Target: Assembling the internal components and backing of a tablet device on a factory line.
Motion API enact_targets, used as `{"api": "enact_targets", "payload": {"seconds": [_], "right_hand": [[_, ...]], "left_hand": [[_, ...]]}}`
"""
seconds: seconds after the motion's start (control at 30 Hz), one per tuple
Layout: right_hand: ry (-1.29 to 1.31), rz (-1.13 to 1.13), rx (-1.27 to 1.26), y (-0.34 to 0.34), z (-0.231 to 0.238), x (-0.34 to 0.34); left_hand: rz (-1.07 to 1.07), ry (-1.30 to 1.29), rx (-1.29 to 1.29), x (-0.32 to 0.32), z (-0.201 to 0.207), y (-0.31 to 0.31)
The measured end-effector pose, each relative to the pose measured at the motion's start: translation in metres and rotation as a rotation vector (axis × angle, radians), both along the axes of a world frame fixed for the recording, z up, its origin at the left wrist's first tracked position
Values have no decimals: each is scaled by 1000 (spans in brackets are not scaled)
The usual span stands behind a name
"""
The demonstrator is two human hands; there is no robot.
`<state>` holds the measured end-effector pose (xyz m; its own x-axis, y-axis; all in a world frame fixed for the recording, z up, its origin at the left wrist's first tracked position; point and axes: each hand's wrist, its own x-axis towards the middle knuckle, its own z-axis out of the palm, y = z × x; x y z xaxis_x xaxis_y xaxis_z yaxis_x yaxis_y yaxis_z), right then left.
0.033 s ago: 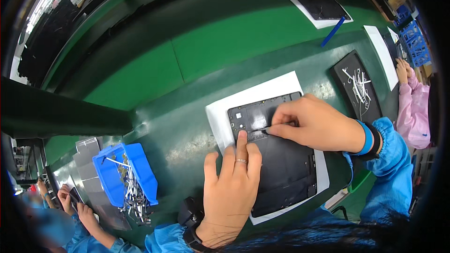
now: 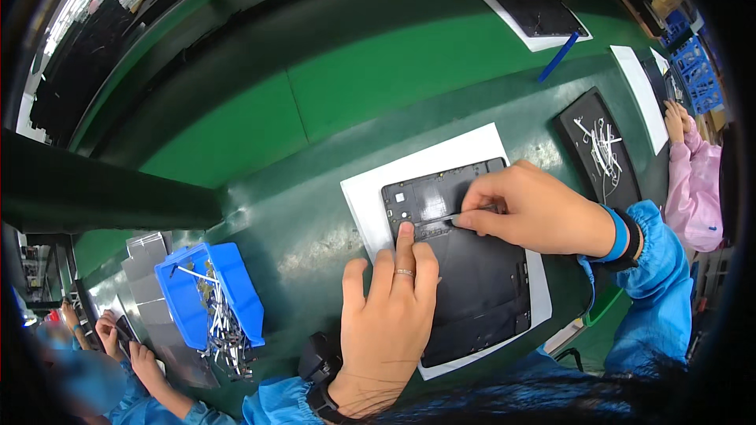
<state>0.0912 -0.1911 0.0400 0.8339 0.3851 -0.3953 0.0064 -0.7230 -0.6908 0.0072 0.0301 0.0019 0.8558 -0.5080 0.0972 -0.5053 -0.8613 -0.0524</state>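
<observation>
A black tablet-like shell (image 2: 480,291) with small holes and fittings near its far end lies on a white sheet (image 2: 364,189). My left hand (image 2: 391,295) rests over the shell's left edge with fingers apart. Its extended index fingertip presses the shell beside a thin, dark flat strip (image 2: 438,220). From the right, my right hand (image 2: 528,208) pinches the strip's right end between thumb and index finger. That strip runs across the shell between the two hands; the part inside the pinch is hidden.
Left of me, a blue bin (image 2: 236,283) holds several white and metallic strips, next to grey plates (image 2: 146,267). On the right are a black tray (image 2: 579,122) of white strips and a blue pen-like stick (image 2: 559,57). Another shell (image 2: 531,9) lies farther back. Co-workers' hands show at both sides.
My right hand has shifted very slightly to the right with the strip still pinched. The left hand stays nearly where it was on the shell.
</observation>
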Motion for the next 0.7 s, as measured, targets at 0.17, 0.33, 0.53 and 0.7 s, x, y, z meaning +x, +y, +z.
{"api": "enact_targets", "payload": {"seconds": [0.17, 0.33, 0.53, 0.7], "right_hand": [[25, -183, 148, -15, -9, -6], [29, -244, 165, -22, -16, -8], [-290, -136, 78, -21, -28, -16], [-319, -97, 63, -20, -28, -14]], "left_hand": [[20, 89, -129, 1, 3, -7], [1, 178, -213, 9, 3, -11], [3, 183, -225, 7, -2, -14], [42, 179, -153, 5, -6, -19]]}}
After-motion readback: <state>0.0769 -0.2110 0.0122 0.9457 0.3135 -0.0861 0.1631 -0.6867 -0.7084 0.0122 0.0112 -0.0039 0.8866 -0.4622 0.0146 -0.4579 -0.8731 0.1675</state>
